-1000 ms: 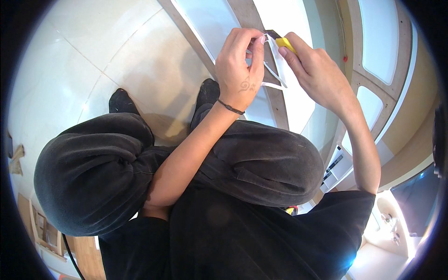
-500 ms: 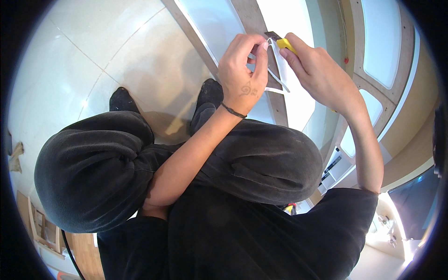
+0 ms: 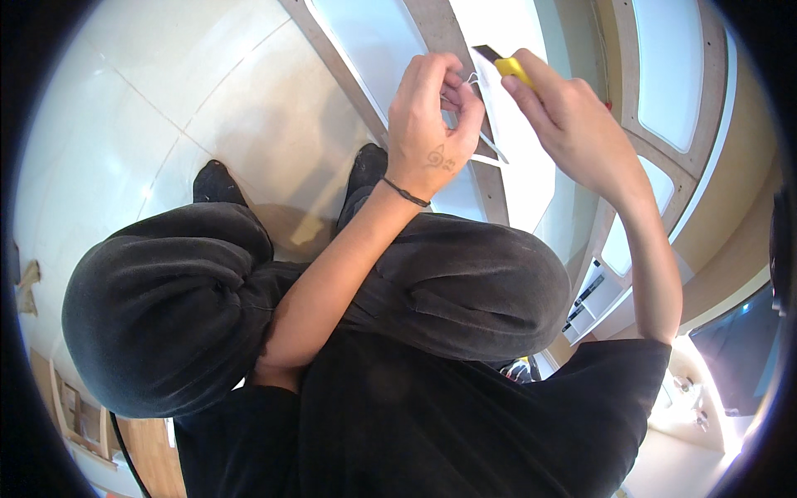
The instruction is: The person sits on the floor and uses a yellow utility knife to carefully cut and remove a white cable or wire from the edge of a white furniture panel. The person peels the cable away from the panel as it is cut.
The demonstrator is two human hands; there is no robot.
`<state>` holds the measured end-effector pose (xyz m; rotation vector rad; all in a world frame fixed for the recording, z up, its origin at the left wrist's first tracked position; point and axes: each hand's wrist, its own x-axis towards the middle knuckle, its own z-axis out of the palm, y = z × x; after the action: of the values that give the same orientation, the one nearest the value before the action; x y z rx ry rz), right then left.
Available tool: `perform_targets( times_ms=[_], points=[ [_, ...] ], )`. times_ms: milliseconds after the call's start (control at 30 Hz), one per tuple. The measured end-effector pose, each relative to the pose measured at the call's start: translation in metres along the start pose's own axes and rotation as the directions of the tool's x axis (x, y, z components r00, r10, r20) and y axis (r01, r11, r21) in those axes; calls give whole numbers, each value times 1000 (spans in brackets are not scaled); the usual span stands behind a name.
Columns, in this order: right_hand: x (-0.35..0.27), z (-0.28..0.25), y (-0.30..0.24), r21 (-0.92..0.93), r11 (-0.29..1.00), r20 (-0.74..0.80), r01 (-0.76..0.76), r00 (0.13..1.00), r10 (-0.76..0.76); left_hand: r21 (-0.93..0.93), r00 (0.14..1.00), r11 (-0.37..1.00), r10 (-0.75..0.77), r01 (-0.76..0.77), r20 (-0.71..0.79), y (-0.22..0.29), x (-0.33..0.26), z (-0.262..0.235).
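I crouched over the wooden window frame [image 3: 465,108], which lay flat on the pale tiled floor [image 3: 207,108]. My left hand [image 3: 432,133] was above the frame's rail, its fingers [image 3: 465,104] pinched shut on a thin white strip [image 3: 490,149] that trailed down beside the rail. My right hand [image 3: 564,124], just right of the left, gripped a yellow utility knife [image 3: 506,65], its dark blade end above the frame's white pane. My knees were below the frame.

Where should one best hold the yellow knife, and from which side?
Hold the yellow knife by its yellow handle, coming from the rear end, as the right hand does. The blade points up and left, away from that hand, so hands stay behind it.
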<state>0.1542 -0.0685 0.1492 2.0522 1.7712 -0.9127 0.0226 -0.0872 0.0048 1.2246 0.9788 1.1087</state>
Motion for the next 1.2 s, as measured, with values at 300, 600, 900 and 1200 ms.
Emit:
perform_targets(
  times_ms=[300,600,900,1200],
  points=[
    [-6,8,6,55,994,47,-93,995,91,211,976,961,145,-178,165,-2,4,-8],
    [-7,6,6,57,998,79,10,997,-14,-63,997,996,-63,65,46,5,-3,5],
    [-3,10,4,-31,998,126,-51,991,55,46,996,998,-34,31,78,3,-3,3],
    [-1,5,2,-13,1000,126,3,992,-1,3,994,1000,-11,10,106,-1,0,1]
  ],
)
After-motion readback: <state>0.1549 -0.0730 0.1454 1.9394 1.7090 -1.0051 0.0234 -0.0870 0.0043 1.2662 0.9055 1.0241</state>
